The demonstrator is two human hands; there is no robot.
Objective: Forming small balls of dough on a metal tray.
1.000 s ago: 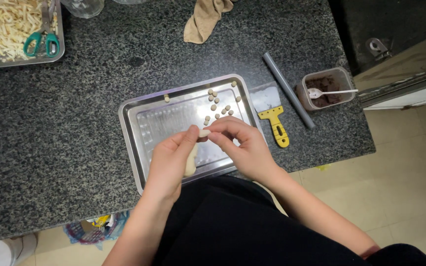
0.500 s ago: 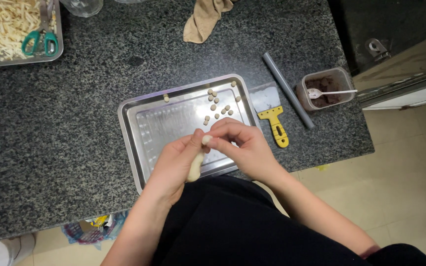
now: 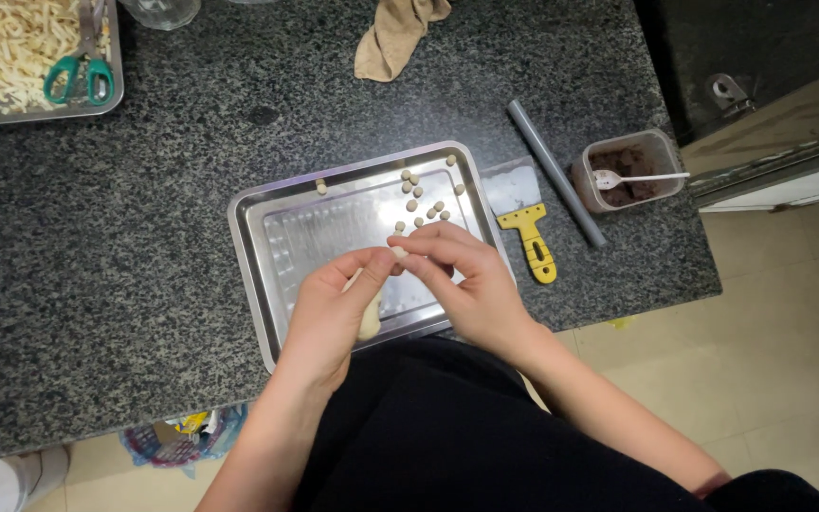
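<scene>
Both hands work over the steel tray (image 3: 267,248): the left hand (image 3: 334,313) wraps a pale dough roll (image 3: 371,318), its grip closed around it, while the right hand (image 3: 466,280) pinches the roll's top end. Soft and probably sticky, it wants light fingertip holds. Small dough pellets (image 3: 421,204) lie at the tray's far right corner.

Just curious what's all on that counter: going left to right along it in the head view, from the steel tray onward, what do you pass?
Steel tray → yellow scraper → grey rod → tub of brown paste
</scene>
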